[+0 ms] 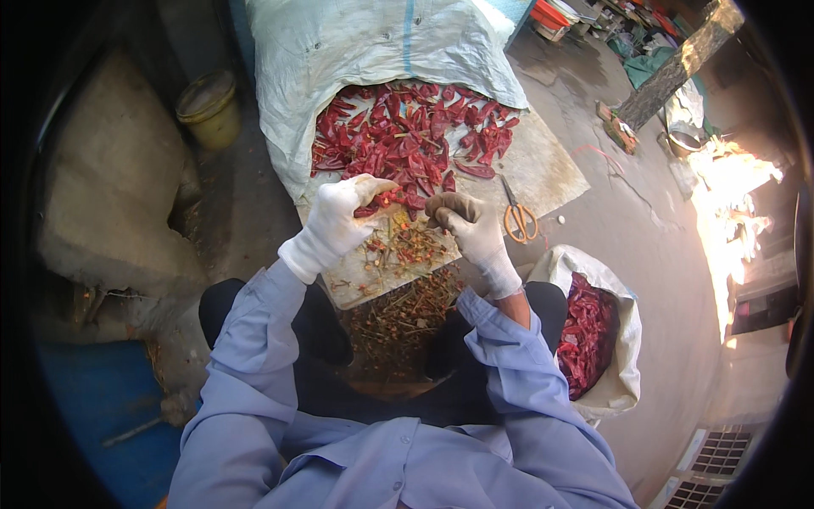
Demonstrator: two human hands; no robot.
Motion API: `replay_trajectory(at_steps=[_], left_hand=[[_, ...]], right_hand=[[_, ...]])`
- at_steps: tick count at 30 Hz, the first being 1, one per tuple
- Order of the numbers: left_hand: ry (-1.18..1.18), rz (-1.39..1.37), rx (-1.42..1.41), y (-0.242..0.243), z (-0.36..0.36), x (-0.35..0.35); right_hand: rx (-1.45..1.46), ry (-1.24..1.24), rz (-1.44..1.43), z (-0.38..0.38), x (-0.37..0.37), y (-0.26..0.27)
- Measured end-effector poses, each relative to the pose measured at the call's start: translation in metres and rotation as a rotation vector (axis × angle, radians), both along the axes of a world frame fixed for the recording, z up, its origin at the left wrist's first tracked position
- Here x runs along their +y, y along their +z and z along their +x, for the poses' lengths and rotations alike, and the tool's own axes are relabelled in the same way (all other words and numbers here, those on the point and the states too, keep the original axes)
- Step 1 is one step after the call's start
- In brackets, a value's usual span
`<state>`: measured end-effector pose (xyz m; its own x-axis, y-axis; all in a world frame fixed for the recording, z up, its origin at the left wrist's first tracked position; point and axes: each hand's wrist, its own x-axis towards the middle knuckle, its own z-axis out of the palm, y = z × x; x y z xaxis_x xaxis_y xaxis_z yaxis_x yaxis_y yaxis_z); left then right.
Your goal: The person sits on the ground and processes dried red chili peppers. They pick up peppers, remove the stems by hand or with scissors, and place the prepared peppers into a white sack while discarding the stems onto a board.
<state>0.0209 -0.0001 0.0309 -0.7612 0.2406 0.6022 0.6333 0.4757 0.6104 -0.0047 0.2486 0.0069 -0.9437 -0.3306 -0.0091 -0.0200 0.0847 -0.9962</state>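
My left hand (pixel 340 213), in a white knit glove, is closed around a few dried red chilli peppers (pixel 381 202), held above the pale board. A short way to its right, my right hand (pixel 459 219) wears a glove with dark, soiled fingertips. Its fingers are curled together, and whether anything sits between them is hidden. Beyond both hands, a heap of dried red chillies (pixel 407 140) spills from the mouth of a white woven sack (pixel 375 44) onto the board (pixel 540 153). Cut stems and bits (pixel 407 248) litter the board's near end.
Orange-handled scissors (pixel 520 221) lie on the board's right side. Beside my right knee stands a white sack (pixel 626 356) holding red chillies (pixel 585 337). More stems (pixel 400 324) cover the ground between my feet. A yellowish bucket (pixel 210 111) and a stone slab (pixel 114 184) are at left.
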Motion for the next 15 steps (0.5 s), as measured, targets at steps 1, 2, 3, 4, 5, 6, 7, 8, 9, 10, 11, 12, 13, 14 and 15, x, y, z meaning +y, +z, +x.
replay_trajectory(at_steps=[1,2,3,4,5,6,7,8,9,10,11,12,13,14,15], left_hand=[[-0.007,0.009,-0.018,0.0,-0.001,0.0],[-0.012,0.024,-0.033,0.001,-0.003,0.0],[-0.018,0.039,-0.051,0.001,-0.004,0.001],[-0.017,0.03,-0.054,0.002,-0.005,0.002],[-0.015,0.025,-0.042,0.002,-0.006,0.003],[-0.014,0.017,-0.033,0.003,-0.007,0.004],[-0.006,0.008,-0.023,0.004,-0.007,0.006],[-0.014,0.026,-0.067,0.004,-0.007,0.008],[-0.012,0.018,-0.081,0.005,-0.008,0.009],[-0.006,0.009,-0.088,0.007,-0.009,0.01],[0.003,0.001,-0.097,0.008,-0.009,0.011],[-0.006,0.013,-0.083,0.009,-0.009,0.011],[0.0,0.008,-0.084,0.01,-0.01,0.012],[0.004,0.011,-0.078,0.011,-0.011,0.013],[0.006,0.022,-0.07,0.011,-0.012,0.013]], right_hand=[[0.029,-0.04,0.119,-0.001,0.006,-0.004],[0.087,-0.042,0.284,-0.003,0.017,-0.006],[0.144,-0.018,0.496,-0.005,0.03,-0.008],[0.16,-0.006,0.737,-0.01,0.043,-0.01],[0.196,0.013,0.959,-0.016,0.059,-0.012],[0.183,0.013,1.019,-0.024,0.074,-0.015],[0.167,0.013,1.106,-0.035,0.088,-0.018],[0.147,0.006,1.161,-0.046,0.104,-0.021],[0.138,0.0,1.202,-0.056,0.119,-0.026],[0.131,-0.069,1.247,-0.066,0.132,-0.031],[0.113,-0.142,1.302,-0.074,0.142,-0.038],[0.035,-0.191,1.324,-0.082,0.151,-0.044],[0.027,-0.19,1.355,-0.087,0.158,-0.052],[-0.003,-0.196,1.391,-0.091,0.162,-0.059],[-0.061,-0.211,1.436,-0.093,0.165,-0.065]])
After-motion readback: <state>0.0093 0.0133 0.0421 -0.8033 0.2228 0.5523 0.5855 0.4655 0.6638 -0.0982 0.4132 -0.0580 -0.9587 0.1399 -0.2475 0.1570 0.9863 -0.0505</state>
